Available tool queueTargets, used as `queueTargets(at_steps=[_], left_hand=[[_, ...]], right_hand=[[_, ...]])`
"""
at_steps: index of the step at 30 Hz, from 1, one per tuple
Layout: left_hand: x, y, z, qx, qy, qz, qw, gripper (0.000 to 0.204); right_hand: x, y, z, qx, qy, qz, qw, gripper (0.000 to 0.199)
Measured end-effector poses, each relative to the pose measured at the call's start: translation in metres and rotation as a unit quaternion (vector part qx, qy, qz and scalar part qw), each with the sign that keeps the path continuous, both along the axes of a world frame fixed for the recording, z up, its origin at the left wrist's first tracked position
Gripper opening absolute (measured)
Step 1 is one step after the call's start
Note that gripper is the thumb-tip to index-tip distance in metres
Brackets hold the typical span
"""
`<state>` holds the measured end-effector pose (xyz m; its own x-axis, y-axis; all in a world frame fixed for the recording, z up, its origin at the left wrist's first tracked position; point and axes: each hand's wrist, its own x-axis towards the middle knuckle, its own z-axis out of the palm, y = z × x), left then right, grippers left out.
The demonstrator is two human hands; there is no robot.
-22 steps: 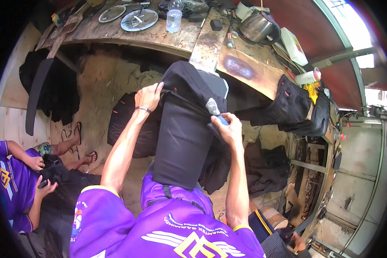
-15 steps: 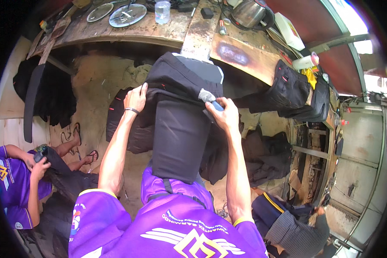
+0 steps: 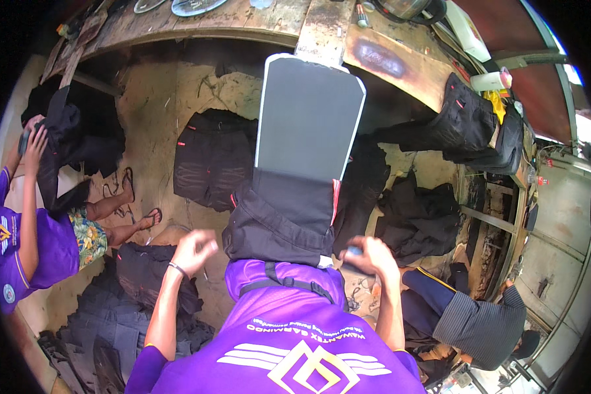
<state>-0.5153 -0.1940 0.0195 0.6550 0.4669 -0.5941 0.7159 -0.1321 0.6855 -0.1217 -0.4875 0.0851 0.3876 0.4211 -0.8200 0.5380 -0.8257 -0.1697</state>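
A long grey board [image 3: 308, 118] with pale edges juts toward me from the bench. Black trousers [image 3: 279, 217] are bunched around its near end, against my waist; a red-and-white strip shows along their right side. My left hand [image 3: 196, 252] hovers just left of the trousers, apart from them, slightly blurred and holding nothing. To the right of the cloth, my right hand [image 3: 372, 256] is closed on a small blue block [image 3: 354, 251], mostly hidden by the fingers and smeared by motion.
Black shorts [image 3: 215, 157] hang left of the board, and more dark garments [image 3: 417, 217] lie at right. A wooden bench [image 3: 243, 26] runs across the far side, with a kettle [image 3: 404, 8]. One co-worker [image 3: 39, 243] is at left, another [image 3: 482, 318] at lower right.
The black trousers have slid down the board toward me, baring its grey surface. Both hands have come back toward my body, and the left hand has let go of the cloth.
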Motion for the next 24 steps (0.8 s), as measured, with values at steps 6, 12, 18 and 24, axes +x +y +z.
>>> queueTargets(at_steps=[6,12,18,24], left_hand=[[0.184,0.007,-0.011,0.377,-0.227,-0.062,0.896,0.072],[0.16,-0.041,-0.033,-0.045,-0.104,0.128,0.985,0.11],[0.113,-0.041,-0.016,-0.047,-0.045,-0.017,0.998,0.077],[0.169,-0.032,0.004,0.336,-0.225,-0.043,0.913,0.077]], right_hand=[[-0.013,0.069,0.001,0.336,-0.097,-0.003,0.937,0.09],[-0.065,0.05,-0.004,0.199,-0.115,0.029,0.973,0.06],[-0.037,0.057,0.018,0.133,0.014,0.05,0.99,0.052],[-0.044,0.073,0.0,0.282,-0.077,0.012,0.956,0.061]])
